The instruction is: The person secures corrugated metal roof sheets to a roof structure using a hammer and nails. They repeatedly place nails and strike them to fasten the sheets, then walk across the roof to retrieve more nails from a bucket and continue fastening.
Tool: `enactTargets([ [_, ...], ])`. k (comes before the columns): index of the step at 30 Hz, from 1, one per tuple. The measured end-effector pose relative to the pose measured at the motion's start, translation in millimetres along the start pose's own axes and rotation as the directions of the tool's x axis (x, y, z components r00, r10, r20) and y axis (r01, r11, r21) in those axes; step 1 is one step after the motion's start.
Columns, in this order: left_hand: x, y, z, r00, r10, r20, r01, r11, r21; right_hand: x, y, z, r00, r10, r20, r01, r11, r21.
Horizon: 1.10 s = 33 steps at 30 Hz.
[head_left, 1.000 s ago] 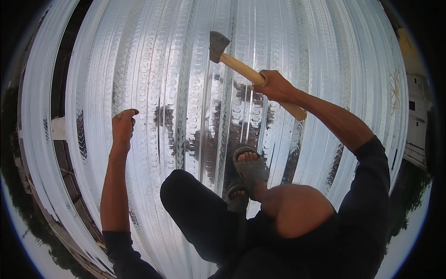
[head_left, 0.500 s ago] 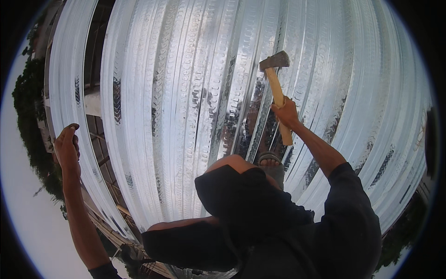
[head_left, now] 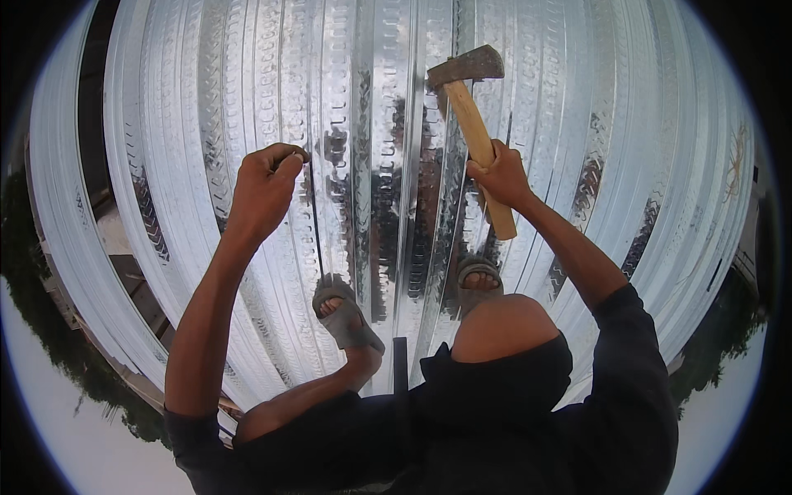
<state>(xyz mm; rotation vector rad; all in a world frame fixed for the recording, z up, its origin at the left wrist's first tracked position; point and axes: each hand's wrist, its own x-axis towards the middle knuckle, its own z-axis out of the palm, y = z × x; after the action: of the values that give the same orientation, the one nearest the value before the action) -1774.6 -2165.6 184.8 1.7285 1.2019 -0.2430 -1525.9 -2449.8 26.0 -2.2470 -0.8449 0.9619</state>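
My right hand (head_left: 502,176) is wrapped round the wooden handle of a hatchet (head_left: 470,115). Its dark metal head points up and away from me, above the shiny ribbed metal sheets (head_left: 272,91). To the left, my left hand (head_left: 268,186) is closed in a pinch over the same sheets. Something small and dark shows at its fingertips, too small to name. A thin dark line runs along the metal from just below those fingers toward my left foot.
My sandalled feet, the left (head_left: 338,313) and the right (head_left: 478,276), stand on the metal sheets. At the far left, a long dark gap (head_left: 92,124) separates sheets, with framing visible below. Trees (head_left: 41,322) and sky lie beyond the sheets' edges.
My left hand has swung in from the far left to over the sheets ahead of me. The hatchet has shifted slightly up and left. My left foot has come into view.
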Motion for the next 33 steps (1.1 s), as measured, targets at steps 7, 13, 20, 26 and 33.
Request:
enactTargets([
  [7, 47.3, 3.0, 70.6, 0.964, 0.143, 0.224, -0.153, 0.988, 0.027, -4.6, -13.7, -10.5, 0.995, 0.098, 0.028, -0.100, 0.994, 0.042],
  [13, 64.3, 19.9, 116.7, 0.919, 0.184, 0.348, -0.185, 0.982, -0.030, -3.7, -5.4, 5.2, 0.996, 0.044, -0.078, -0.044, 0.999, 0.009],
  [20, 69.5, 55.9, 145.5, 0.854, 0.241, 0.462, -0.236, 0.969, -0.070, -61.0, -4.9, -38.1, 0.973, 0.101, -0.209, -0.091, 0.994, 0.055],
  [26, 83.2, 70.7, 123.1, 0.828, 0.284, 0.483, -0.304, 0.952, -0.039, -135.7, -45.6, -141.9, 0.927, 0.164, -0.337, -0.182, 0.983, -0.022],
  [33, 71.5, 67.5, 89.4, 0.915, 0.160, 0.369, -0.103, 0.980, -0.168, -177.9, -93.5, -177.4, 0.913, 0.200, -0.355, -0.232, 0.971, -0.049],
])
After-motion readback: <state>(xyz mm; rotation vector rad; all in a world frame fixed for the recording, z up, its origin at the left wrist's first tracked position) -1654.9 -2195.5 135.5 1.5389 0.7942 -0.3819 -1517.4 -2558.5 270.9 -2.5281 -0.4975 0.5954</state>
